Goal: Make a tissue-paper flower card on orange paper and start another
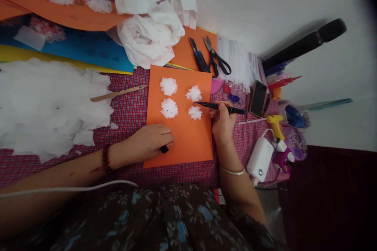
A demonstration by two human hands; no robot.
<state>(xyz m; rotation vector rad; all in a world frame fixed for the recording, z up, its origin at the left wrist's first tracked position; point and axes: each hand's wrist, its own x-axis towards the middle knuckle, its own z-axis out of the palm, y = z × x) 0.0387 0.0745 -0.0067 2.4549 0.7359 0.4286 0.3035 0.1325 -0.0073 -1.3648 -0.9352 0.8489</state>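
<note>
An orange sheet of paper (191, 137) lies on the red checked cloth in front of me, with several white tissue flowers (169, 86) stuck on its upper half. My right hand (222, 122) grips a black marker pen (220, 106) whose tip points left at the flowers on the right side. My left hand (151, 140) rests on the sheet's lower left corner, fingers curled round a small black pen cap (164, 149).
Black scissors (216, 59) and a cutter lie beyond the sheet. Crumpled white tissue (150, 33) and coloured card sheets fill the far left. A phone (258, 98), a yellow glue gun (275, 124) and a white charger (260, 159) sit at the right. A wooden stick (118, 93) lies at the left.
</note>
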